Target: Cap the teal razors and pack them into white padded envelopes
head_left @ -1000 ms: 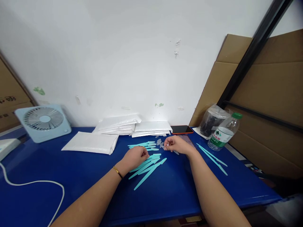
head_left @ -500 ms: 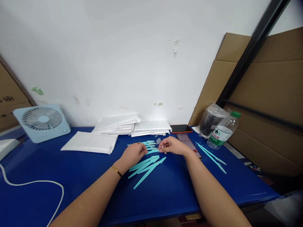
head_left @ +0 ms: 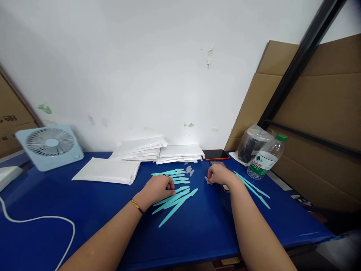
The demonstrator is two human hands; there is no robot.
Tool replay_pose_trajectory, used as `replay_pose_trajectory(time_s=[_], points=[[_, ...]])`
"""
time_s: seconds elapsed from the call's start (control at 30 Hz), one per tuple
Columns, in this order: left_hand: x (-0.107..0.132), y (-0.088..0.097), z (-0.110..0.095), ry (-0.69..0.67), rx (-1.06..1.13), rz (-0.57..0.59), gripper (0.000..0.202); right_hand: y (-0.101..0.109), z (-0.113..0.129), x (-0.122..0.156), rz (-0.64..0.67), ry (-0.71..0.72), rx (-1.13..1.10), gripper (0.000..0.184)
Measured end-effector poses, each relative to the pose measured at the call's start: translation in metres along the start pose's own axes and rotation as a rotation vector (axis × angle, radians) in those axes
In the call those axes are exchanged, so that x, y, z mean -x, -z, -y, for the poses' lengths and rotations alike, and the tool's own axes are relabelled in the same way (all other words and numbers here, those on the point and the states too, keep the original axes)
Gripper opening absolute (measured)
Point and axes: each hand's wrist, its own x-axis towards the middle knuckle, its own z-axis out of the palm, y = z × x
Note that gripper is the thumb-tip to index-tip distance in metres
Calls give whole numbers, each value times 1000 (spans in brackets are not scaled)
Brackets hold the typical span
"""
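My left hand [head_left: 158,188] rests on the blue table [head_left: 93,218] with its fingers curled over a pile of several turquoise plastic sticks [head_left: 176,199]. What its fingertips pinch is hidden. My right hand [head_left: 219,175] sits to the right, fingers closed on a small pale piece, and lies over a phone [head_left: 222,184]. A few small clear caps [head_left: 189,170] lie behind the pile. Two more turquoise sticks [head_left: 252,186] lie further right.
White padded mailers [head_left: 108,171] and a stack of them [head_left: 158,150] lie by the wall. A black phone [head_left: 216,154], a bagged dark object [head_left: 251,145] and a water bottle [head_left: 266,158] stand right. A small fan [head_left: 50,145] and white cable [head_left: 36,218] are left.
My hands had come together above the pile; now they have parted. The right hand has moved right and down over the phone, the left has dropped back onto the sticks.
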Motion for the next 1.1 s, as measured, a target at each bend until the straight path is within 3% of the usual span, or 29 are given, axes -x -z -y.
replay_pose_trajectory(time_s=[0.1,0.3,0.4,1.1], points=[[-1,0,2,30,-36,-25,10,-5,7,-1,53,50,-31,11],[-5,0,9,48,7,-94,10,-13,28,-1,43,357,-304,14],[-6,1,8,41,36,-109,11,-18,36,-1,54,441,-381,15],[-5,5,8,19,21,-149,8,-19,46,2,11,490,-398,15]])
